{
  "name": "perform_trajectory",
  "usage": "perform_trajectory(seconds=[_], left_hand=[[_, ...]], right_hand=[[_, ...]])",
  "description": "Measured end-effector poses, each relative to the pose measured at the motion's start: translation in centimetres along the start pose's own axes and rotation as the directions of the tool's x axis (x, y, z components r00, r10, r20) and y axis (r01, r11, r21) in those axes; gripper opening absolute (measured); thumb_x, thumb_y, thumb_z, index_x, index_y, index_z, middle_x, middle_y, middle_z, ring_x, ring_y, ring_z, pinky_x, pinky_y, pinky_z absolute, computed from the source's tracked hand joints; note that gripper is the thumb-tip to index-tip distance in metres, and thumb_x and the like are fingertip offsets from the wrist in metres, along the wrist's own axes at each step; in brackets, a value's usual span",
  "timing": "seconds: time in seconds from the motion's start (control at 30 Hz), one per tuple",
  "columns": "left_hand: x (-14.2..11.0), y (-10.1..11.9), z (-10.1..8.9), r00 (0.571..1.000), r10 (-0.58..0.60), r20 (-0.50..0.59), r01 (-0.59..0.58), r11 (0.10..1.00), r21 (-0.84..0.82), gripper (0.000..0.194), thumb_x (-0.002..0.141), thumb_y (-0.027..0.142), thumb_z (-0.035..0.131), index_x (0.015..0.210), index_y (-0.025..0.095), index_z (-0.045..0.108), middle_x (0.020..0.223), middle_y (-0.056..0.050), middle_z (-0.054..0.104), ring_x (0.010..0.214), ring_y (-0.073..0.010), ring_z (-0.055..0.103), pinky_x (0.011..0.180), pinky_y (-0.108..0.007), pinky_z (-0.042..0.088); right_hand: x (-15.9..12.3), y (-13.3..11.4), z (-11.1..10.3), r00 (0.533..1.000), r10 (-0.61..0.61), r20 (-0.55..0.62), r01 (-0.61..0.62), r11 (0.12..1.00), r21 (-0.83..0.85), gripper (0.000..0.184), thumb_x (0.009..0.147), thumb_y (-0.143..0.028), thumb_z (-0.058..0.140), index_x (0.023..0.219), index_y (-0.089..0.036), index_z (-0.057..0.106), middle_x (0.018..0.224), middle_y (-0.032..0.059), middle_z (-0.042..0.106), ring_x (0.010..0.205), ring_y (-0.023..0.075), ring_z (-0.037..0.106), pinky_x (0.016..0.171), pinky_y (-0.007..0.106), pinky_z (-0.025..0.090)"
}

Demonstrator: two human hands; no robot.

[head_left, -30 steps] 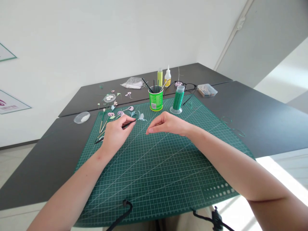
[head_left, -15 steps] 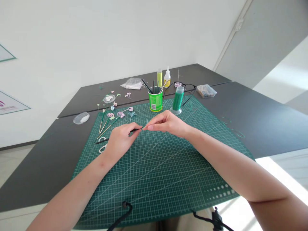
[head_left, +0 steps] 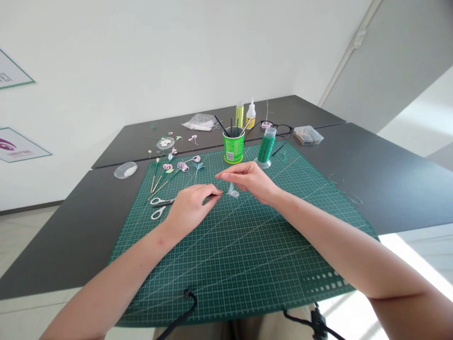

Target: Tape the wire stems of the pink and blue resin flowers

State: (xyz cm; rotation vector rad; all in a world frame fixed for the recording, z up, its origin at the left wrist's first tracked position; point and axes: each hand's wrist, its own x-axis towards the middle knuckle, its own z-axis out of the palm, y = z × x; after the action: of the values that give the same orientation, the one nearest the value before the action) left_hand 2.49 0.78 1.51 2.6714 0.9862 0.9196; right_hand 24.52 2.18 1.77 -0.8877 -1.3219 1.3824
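Left hand has shifted rightward, near frame centre; its fingers pinch a slim black rod. Pale blue flower sits just right of those fingertips, below the right hand, fingers drawn close, grip contents indeterminable.

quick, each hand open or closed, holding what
Left hand: closed on a dark stick.
Right hand: closed in a pinch; can't tell if it holds anything.

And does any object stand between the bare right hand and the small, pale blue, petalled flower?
Nothing visible does: the right hand is close beside the flower, and the bare left hand, pinching a thin black rod, is to its left.
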Motion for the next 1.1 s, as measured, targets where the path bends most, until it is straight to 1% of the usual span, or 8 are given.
perform_trajectory(seconds=[0.1,0.2,0.43,0.67,0.73,0.83,0.93,1.1], left_hand=[[0.0,0.1,-0.2,1.0,0.002,0.005,-0.002,1.0,-0.009,0.01,0.098,0.011,0.072,0.097,0.021,0.077,0.091,0.001,0.085,0.078,-0.0176,0.079,0.072,-0.028,0.057],[0.1,0.2,-0.3,1.0,-0.01,0.01,0.011,0.999,-0.034,0.011,0.096,0.01,0.075,0.096,0.02,0.077,0.091,0.002,0.084,0.078,-0.0162,0.079,0.072,-0.026,0.056],[0.1,0.3,-0.2,0.996,-0.083,0.026,0.086,0.991,-0.104,0.015,0.091,0.008,0.081,0.095,0.021,0.076,0.087,0.005,0.084,0.073,-0.0134,0.077,0.068,-0.023,0.055],[0.0,0.5,-0.4,0.999,-0.031,-0.026,0.029,0.997,-0.071,0.011,0.095,0.011,0.075,0.093,0.022,0.075,0.087,0.003,0.083,0.074,-0.0147,0.077,0.072,-0.025,0.057],[0.0,0.5,-0.4,0.998,-0.037,-0.046,0.034,0.997,-0.066,0.011,0.097,0.013,0.073,0.092,0.022,0.075,0.087,0.002,0.083,0.076,-0.016,0.078,0.073,-0.027,0.059],[0.0,0.6,-0.4,0.992,-0.107,-0.06,0.1,0.989,-0.109,0.007,0.096,0.017,0.074,0.098,0.023,0.077,0.091,0.0,0.085,0.081,-0.0183,0.08,0.077,-0.029,0.062],[0.1,0.7,-0.3,0.981,-0.182,-0.064,0.167,0.968,-0.189,0.015,0.094,0.02,0.075,0.108,0.024,0.08,0.099,-0.002,0.087,0.086,-0.0205,0.082,0.079,-0.03,0.064],[0.3,1.0,-0.5,0.966,-0.241,-0.096,0.206,0.937,-0.281,0.01,0.091,0.023,0.077,0.096,0.025,0.085,0.092,-0.002,0.086,0.081,-0.0192,0.078,0.078,-0.031,0.063]], right_hand=[[0.1,0.2,-0.1,0.998,0.057,-0.012,-0.057,0.998,-0.006,0.027,0.077,-0.041,0.086,0.089,-0.017,0.089,0.046,-0.0089,0.039,0.047,0.0053,0.025,0.048,0.029,0.012],[0.1,0.4,-0.2,0.996,0.087,-0.014,-0.087,0.996,-0.005,0.031,0.077,-0.043,0.085,0.092,-0.015,0.088,0.047,-0.0093,0.037,0.047,0.0058,0.023,0.048,0.029,0.01],[0.2,0.5,-0.2,0.991,0.13,0.017,-0.13,0.992,0.005,0.027,0.077,-0.039,0.085,0.089,-0.015,0.087,0.047,-0.0097,0.037,0.048,0.0056,0.023,0.048,0.03,0.009],[0.3,0.7,-0.5,0.984,0.172,0.04,-0.173,0.985,0.024,0.025,0.079,-0.037,0.085,0.09,-0.014,0.086,0.049,-0.0081,0.044,0.047,0.0046,0.021,0.049,0.03,0.007],[0.3,0.8,-0.5,0.982,0.184,0.053,-0.186,0.982,0.036,0.025,0.08,-0.037,0.084,0.091,-0.014,0.086,0.049,-0.0085,0.043,0.047,0.0047,0.021,0.048,0.029,0.007],[0.3,0.9,-0.6,0.976,0.206,0.07,-0.21,0.976,0.054,0.024,0.082,-0.037,0.085,0.091,-0.015,0.085,0.047,-0.0108,0.034,0.048,0.0051,0.019,0.048,0.028,0.008],[0.3,0.8,-0.7,0.971,0.226,0.077,-0.231,0.971,0.065,0.023,0.082,-0.037,0.084,0.09,-0.015,0.084,0.048,-0.011,0.032,0.048,0.0054,0.018,0.048,0.027,0.007],[0.3,0.5,-1.2,0.966,0.23,0.119,-0.238,0.97,0.056,0.022,0.083,-0.036,0.083,0.09,-0.016,0.084,0.051,-0.0108,0.031,0.05,0.0057,0.017,0.047,0.026,0.007]])
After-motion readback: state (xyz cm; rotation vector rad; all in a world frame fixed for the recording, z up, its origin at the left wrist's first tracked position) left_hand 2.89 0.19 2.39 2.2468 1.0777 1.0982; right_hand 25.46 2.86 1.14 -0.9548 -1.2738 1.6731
